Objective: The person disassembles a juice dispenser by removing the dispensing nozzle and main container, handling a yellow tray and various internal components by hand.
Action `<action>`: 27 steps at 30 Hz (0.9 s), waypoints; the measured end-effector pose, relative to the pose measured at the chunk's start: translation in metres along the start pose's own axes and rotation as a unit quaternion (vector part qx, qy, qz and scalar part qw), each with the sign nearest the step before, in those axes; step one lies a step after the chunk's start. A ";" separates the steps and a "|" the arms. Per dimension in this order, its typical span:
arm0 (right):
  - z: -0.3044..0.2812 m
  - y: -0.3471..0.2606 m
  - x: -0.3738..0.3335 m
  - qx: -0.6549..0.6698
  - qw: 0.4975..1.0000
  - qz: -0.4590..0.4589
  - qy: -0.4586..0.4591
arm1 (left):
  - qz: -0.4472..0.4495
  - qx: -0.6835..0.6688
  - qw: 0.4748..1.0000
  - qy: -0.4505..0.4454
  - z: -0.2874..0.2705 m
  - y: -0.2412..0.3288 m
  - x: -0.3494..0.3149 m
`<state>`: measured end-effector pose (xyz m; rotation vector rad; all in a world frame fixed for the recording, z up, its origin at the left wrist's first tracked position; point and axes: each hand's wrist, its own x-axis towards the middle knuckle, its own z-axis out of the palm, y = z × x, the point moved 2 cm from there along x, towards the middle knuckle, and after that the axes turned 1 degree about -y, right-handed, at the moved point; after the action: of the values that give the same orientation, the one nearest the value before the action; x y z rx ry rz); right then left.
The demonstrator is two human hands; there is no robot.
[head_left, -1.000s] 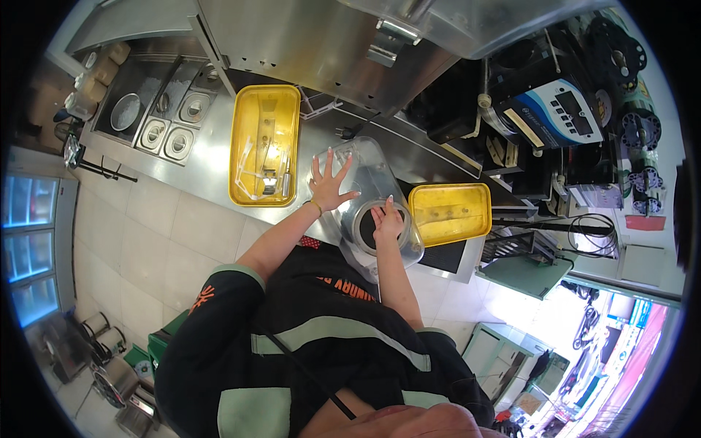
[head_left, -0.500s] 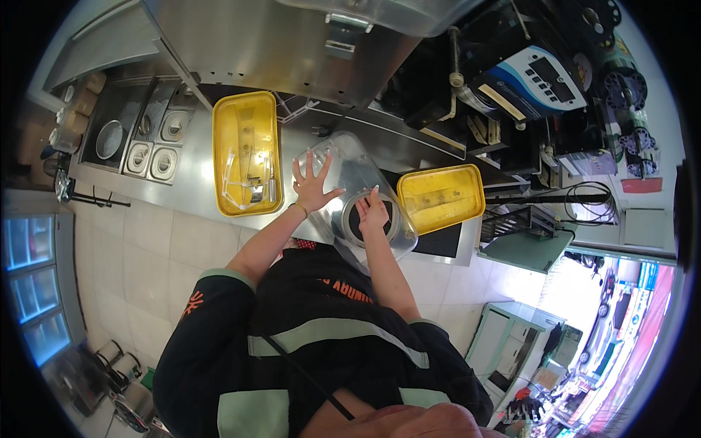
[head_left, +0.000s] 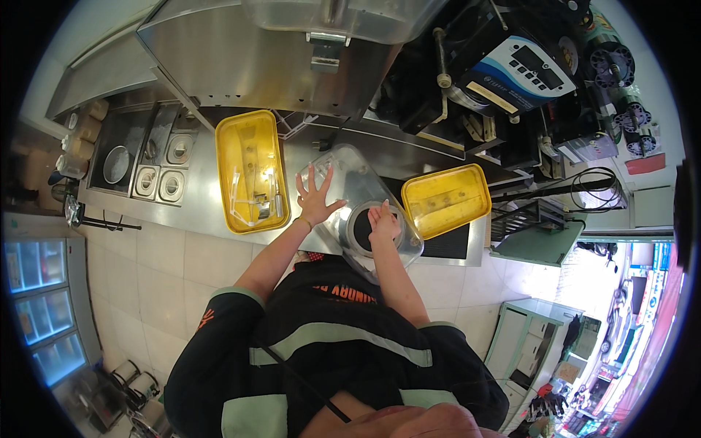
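Yellow tray (head_left: pixel 252 157) holding small parts (head_left: pixel 278 206) set on the tabletop (head_left: pixel 198 191), left hand (head_left: pixel 315 206) with fingers spread against a clear container (head_left: pixel 353 174) over the tabletop's front edge, right hand (head_left: pixel 384 225) bent at its dark round part (head_left: pixel 362 231) (whether gripped, cannot be told), 2nd yellow tray (head_left: pixel 447 201) placed beside.

1 view tbh: head-worn fisheye cam looked down over the wearer's black n pale-green fabric shirt (head_left: pixel 314 317), p. close to bare left hand (head_left: pixel 315 202), bare right hand (head_left: pixel 383 223) & long silvery steel counter (head_left: pixel 191 209).
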<state>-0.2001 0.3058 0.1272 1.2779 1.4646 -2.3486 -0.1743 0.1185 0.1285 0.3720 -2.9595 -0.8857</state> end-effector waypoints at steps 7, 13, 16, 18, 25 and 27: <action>-0.002 0.000 0.016 0.022 0.996 0.038 -0.077 | -0.005 0.004 1.000 -0.003 0.001 0.004 0.001; 0.001 0.002 0.010 0.026 0.995 0.029 -0.088 | -0.023 0.012 1.000 -0.011 -0.007 0.008 0.000; -0.009 0.000 -0.002 -0.081 0.984 -0.038 -0.154 | -0.011 0.025 1.000 0.003 -0.015 0.010 -0.002; -0.037 -0.009 -0.008 -0.318 0.912 -0.176 -0.191 | 0.005 0.021 1.000 -0.011 -0.039 0.018 0.007; -0.150 -0.029 -0.021 -0.276 0.959 -0.056 0.033 | -0.070 -0.169 0.978 -0.098 -0.056 -0.026 0.056; -0.145 -0.013 -0.010 -0.154 0.979 -0.008 -0.134 | -0.076 -0.165 0.974 -0.138 -0.059 -0.016 0.059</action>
<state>-0.1129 0.4228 0.1159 0.8411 1.6644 -2.0943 -0.2224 0.0599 0.1670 0.5015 -2.9677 -1.5353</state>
